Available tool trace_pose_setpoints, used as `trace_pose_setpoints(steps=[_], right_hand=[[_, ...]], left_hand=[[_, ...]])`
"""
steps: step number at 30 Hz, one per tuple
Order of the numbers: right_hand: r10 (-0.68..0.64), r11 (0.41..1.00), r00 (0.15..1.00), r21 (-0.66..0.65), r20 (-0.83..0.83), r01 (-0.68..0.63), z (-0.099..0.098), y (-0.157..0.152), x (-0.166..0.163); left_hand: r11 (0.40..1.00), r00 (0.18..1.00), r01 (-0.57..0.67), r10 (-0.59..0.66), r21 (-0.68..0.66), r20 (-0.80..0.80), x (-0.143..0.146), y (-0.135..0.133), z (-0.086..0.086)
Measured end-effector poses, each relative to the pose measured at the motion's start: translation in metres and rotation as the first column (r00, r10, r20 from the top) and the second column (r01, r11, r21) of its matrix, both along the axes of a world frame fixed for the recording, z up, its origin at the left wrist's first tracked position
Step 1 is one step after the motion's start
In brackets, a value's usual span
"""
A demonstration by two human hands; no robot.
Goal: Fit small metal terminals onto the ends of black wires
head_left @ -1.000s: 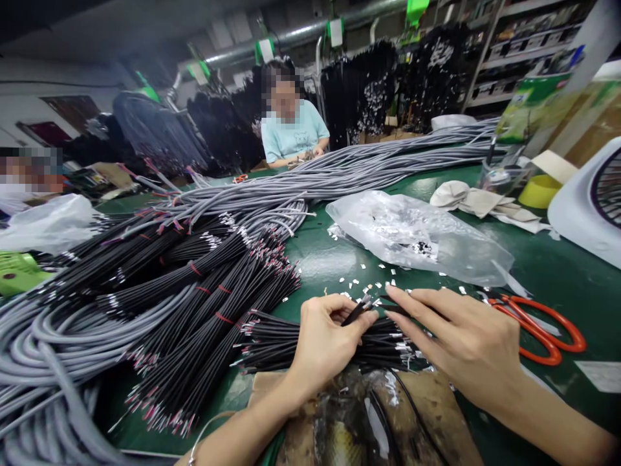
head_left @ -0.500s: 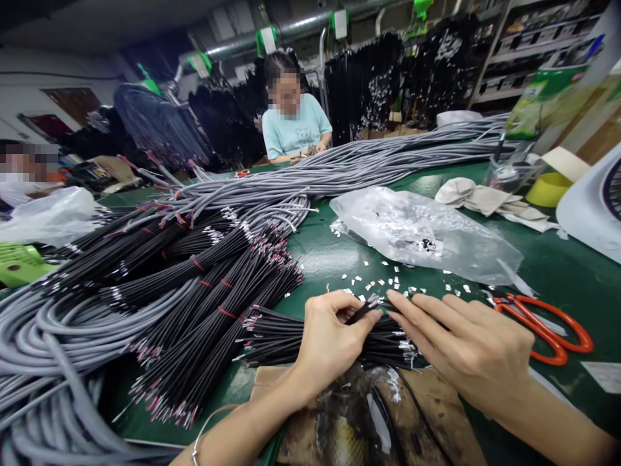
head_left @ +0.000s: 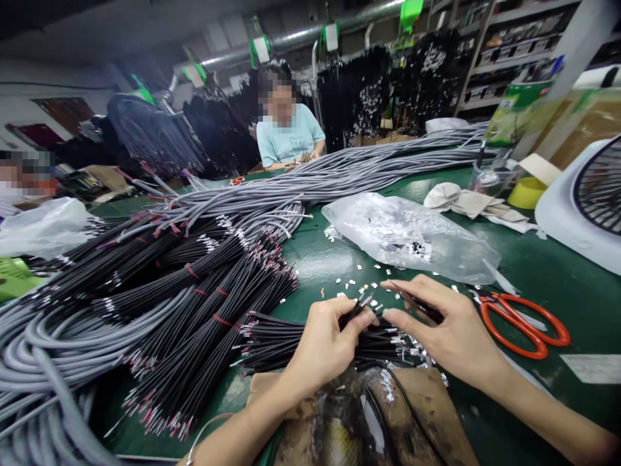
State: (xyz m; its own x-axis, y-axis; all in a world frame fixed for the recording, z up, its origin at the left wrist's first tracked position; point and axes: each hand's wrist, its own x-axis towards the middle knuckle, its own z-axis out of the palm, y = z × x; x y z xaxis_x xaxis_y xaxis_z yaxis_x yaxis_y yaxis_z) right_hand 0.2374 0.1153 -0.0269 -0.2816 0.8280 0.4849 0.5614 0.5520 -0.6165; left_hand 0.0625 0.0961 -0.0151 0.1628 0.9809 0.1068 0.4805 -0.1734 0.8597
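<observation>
My left hand (head_left: 326, 336) is closed, pinching the ends of black cables (head_left: 350, 316) between thumb and fingers, with bright silvery tips sticking out to the right. My right hand (head_left: 449, 330) is closed around a slim dark tool (head_left: 421, 305) that looks like tweezers; the fingers partly hide it. Its thumb and fingertips are just right of the cable tips. Below both hands lies a bundle of short black cables (head_left: 276, 340), wire ends showing at each side. Small silvery pieces (head_left: 352, 283) are scattered on the green table (head_left: 310, 259) beyond the hands.
Orange-handled scissors (head_left: 526, 323) lie to the right. Behind the hands is a clear plastic bag (head_left: 412, 233) of small pieces. Black cable bundles (head_left: 208, 330) and grey cables (head_left: 320, 178) cover the left and back. A stained cardboard piece (head_left: 427, 414) lies in front. A person (head_left: 290, 139) sits opposite.
My right hand has turned, its thumb and fingers parting from the cable tips, and the dark tool now shows. My left hand keeps its pinch. The whole view has shifted slightly.
</observation>
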Motion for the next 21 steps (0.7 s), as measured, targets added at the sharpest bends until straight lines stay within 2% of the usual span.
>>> trace_pose_setpoints(steps=[3, 5, 7, 11, 15, 17, 19, 21], right_hand=[[0.118, 0.987, 0.987, -0.094, -0.107, -0.128, 0.001, 0.003, -0.004], [0.142, 0.980, 0.981, -0.123, -0.134, -0.159, -0.001, 0.004, -0.006], [0.143, 0.972, 0.979, -0.164, -0.142, -0.166, -0.004, 0.003, -0.009], [0.132, 0.968, 0.981, -0.194, -0.145, -0.158, -0.005, -0.001, -0.013], [0.132, 0.984, 0.982, -0.099, -0.132, -0.145, 0.007, -0.006, -0.016], [0.094, 0.996, 0.986, 0.003, -0.141, -0.094, 0.016, -0.004, -0.011], [-0.026, 0.987, 0.990, 0.156, -0.142, 0.049, 0.023, 0.004, 0.000], [-0.193, 0.924, 0.976, 0.316, -0.105, 0.217, 0.025, 0.014, 0.016]], left_hand=[[0.994, 0.998, 0.061, -0.058, -0.087, 0.036, -0.001, -0.001, 0.000], [0.990, 0.996, 0.081, -0.077, -0.115, 0.039, -0.002, -0.001, 0.000], [0.994, 0.998, 0.044, -0.041, -0.098, 0.036, -0.002, -0.001, -0.001], [0.994, 0.991, -0.107, 0.109, -0.039, 0.074, 0.000, -0.001, -0.004], [0.976, 0.973, -0.214, 0.216, -0.033, 0.086, 0.000, 0.003, -0.008], [0.974, 0.970, -0.224, 0.227, -0.044, 0.086, -0.002, 0.006, -0.009], [0.984, 0.980, -0.168, 0.173, -0.062, 0.095, -0.004, 0.010, -0.009], [0.993, 0.989, -0.095, 0.102, -0.077, 0.103, -0.006, 0.013, -0.008]])
